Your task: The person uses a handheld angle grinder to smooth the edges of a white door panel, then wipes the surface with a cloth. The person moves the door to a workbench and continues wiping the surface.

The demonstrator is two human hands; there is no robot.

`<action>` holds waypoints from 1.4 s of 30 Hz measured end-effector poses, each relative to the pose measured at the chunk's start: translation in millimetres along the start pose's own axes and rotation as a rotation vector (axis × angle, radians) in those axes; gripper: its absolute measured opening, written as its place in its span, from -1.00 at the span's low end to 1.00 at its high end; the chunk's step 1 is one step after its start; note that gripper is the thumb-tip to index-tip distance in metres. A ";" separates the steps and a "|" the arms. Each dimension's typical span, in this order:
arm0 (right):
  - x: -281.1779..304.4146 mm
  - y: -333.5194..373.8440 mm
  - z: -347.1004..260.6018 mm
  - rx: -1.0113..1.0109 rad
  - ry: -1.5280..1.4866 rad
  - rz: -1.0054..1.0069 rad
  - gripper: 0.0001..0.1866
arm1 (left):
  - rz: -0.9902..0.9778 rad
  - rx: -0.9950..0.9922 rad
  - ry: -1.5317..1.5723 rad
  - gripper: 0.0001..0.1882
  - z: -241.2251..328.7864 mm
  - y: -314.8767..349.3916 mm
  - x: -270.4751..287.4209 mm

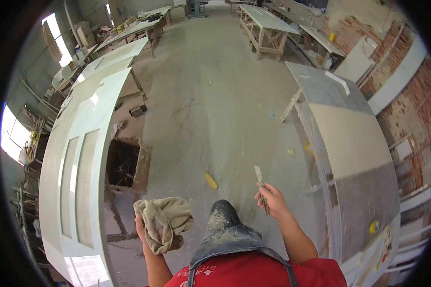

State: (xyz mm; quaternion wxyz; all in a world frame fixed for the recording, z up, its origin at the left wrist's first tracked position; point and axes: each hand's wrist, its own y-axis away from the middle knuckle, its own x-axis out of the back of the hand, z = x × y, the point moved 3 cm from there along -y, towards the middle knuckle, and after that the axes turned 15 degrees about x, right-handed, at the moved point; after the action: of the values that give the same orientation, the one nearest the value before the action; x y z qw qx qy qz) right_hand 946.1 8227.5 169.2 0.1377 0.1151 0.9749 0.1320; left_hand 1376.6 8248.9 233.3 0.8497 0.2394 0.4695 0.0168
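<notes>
My left hand (139, 229) grips a crumpled beige cloth (164, 221); most of its fingers are hidden behind the folds. In my right hand (273, 198) is what looks like a utility knife (258, 175), its flat pale blade pointing up and away from me. Its handle is speckled with grime, and the lower end shows below my fingers. Both hands are held in front of me above the floor, apart from each other. To the left lies a pale panelled door (85, 182) on a support, and a flat board (352, 138) lies to the right.
A yellow object (210, 181) lies on the floor (201, 95) ahead of my dark, stained apron (225, 234). Beneath the door stands a dark open box (123, 165). A yellow tape roll (374, 226) sits at the right. Farther off are worktables (266, 19) and a brick wall (402, 105).
</notes>
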 end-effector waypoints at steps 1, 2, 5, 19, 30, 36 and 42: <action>7.3 -37.7 -10.0 0.030 0.009 -0.031 -0.57 | 0.009 -0.011 -0.001 -0.26 -7.6 -30.6 -12.8; 13.9 -77.6 -15.7 0.058 0.008 -0.055 -0.55 | 0.020 -0.016 -0.013 -0.27 -10.8 -67.0 -25.0; 41.2 -182.6 -26.5 0.048 0.014 0.065 -0.63 | 0.081 -0.071 -0.060 -0.33 -11.7 -208.1 -2.8; 132.7 -665.5 -130.2 -0.078 -0.090 0.368 -0.67 | -0.061 0.155 -0.114 -0.37 43.8 -777.8 -350.5; -9.3 -1163.9 -395.7 0.053 0.045 -0.085 -0.68 | 0.097 -0.304 -0.218 -0.31 191.1 -1082.7 -444.8; -5.8 -1423.9 -454.0 0.155 0.166 -0.028 -0.68 | 0.110 -0.322 -0.168 -0.30 246.3 -1365.1 -452.1; 6.5 -1582.5 -500.6 -0.004 -0.031 0.255 -0.62 | -0.085 0.012 -0.090 -0.37 287.1 -1623.2 -669.3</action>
State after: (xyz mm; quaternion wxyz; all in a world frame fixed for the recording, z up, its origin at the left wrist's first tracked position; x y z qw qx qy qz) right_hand 492.9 6630.8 174.5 0.1352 0.2397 0.9498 0.1486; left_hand 915.5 6530.8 203.6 0.8683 0.2249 0.4409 -0.0331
